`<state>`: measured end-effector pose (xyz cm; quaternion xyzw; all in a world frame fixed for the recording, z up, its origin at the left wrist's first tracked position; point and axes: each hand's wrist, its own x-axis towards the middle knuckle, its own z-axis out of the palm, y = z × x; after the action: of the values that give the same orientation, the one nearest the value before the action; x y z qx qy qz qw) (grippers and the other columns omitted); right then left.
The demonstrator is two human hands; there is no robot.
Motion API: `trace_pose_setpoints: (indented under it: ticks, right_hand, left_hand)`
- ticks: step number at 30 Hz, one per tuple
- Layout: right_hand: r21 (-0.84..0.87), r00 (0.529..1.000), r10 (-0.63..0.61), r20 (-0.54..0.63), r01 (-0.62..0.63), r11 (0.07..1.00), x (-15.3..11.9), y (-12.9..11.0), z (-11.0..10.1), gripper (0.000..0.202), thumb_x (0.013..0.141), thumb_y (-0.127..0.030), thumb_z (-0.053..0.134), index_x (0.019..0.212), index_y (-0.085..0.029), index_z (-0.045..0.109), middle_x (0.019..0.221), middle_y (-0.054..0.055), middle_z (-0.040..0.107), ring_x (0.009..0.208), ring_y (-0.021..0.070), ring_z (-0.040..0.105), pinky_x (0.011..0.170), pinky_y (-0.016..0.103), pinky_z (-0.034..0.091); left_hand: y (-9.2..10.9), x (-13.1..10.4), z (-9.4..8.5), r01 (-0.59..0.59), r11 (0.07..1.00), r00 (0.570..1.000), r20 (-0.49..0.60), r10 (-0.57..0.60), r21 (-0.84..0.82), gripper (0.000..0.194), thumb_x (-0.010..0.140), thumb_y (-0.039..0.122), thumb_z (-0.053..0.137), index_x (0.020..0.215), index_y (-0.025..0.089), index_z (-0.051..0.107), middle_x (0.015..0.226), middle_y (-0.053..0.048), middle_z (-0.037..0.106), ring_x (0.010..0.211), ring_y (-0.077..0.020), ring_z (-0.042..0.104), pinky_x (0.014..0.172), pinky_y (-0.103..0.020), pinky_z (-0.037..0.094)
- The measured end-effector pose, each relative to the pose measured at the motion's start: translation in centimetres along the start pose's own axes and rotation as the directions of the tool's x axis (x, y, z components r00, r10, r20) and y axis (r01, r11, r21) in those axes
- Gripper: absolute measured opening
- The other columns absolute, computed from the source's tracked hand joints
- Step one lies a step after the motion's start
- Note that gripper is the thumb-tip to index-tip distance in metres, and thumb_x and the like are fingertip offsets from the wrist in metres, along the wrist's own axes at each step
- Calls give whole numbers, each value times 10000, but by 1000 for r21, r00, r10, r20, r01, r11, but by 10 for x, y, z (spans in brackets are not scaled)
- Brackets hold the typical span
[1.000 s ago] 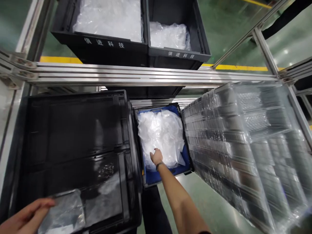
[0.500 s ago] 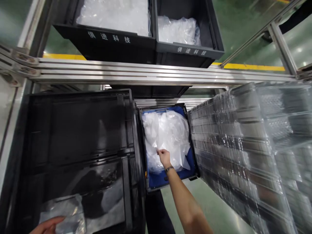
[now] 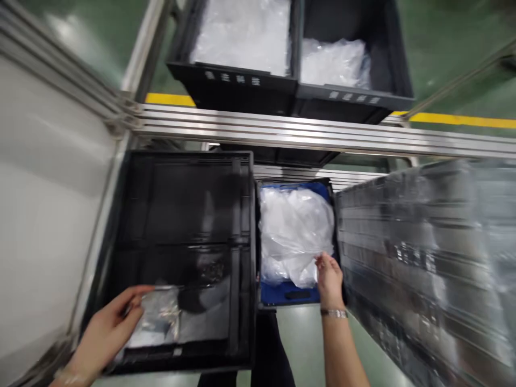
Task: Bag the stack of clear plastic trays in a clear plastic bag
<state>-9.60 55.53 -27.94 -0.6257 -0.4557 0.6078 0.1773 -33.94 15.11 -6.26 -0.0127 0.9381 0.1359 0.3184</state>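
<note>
My left hand (image 3: 105, 329) grips a small clear plastic bag (image 3: 155, 320) of small parts at the near end of a large black crate (image 3: 177, 204). My right hand (image 3: 329, 278) pinches the near edge of a pile of clear plastic bags (image 3: 294, 234) that fills a small blue bin (image 3: 287, 293) between the black crate and a stack of clear trays. A watch sits on my right wrist.
A wrapped stack of clear plastic trays (image 3: 427, 263) slopes along the right. Two black crates (image 3: 290, 80) with plastic bags stand beyond an aluminium rail (image 3: 306, 131). A grey panel (image 3: 44, 204) lies at the left. Green floor shows below.
The view has swung left and blurred. My right hand moved from the middle of the bag pile to its near right edge. My left hand came further into view with its bag.
</note>
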Motion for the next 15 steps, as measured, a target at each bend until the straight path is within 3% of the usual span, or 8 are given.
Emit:
trace_pose_setpoints:
  ticks: [4, 8, 12, 15]
  right_hand:
    - [47, 1000, -18, -4, 18, 999, 24, -30, 22, 294, 949, -394, 654, 791, -155, 590, 742, -32, 606, 649, 114, 583, 654, 273, 508]
    - [50, 992, -120, -40, 122, 991, 32, -85, 38, 334, 903, -444, 685, 763, -163, 572, 693, -44, 575, 612, 108, 543, 634, 264, 474]
    - [5, 962, -247, -116, 249, 968, 2, -146, 12, 466, 672, -559, 814, 746, -161, 583, 661, -54, 576, 617, 100, 506, 628, 239, 415]
    - [-36, 942, -285, -177, 284, 958, -37, -195, -23, 480, 652, -568, 821, 774, -160, 600, 650, -55, 575, 578, 93, 482, 579, 230, 382]
  left_hand:
    - [-12, 14, -15, 78, 995, 987, 142, -69, -62, 422, 872, 484, 503, 1105, 153, 623, 736, 48, 559, 659, -157, 478, 651, -235, 367]
    - [-6, 25, -18, 0, 999, 991, 137, -6, 42, 409, 877, 529, 504, 1096, 203, 618, 699, 79, 589, 601, -144, 490, 648, -223, 381]
    - [-15, 36, -17, -149, 987, 988, 37, 147, 61, 327, 855, 510, 517, 1043, 266, 629, 775, 81, 667, 703, -152, 611, 747, -229, 421]
    - [-33, 48, -17, -231, 968, 972, -26, 234, 96, 296, 830, 501, 542, 1011, 294, 653, 983, 69, 729, 847, -164, 677, 840, -239, 455]
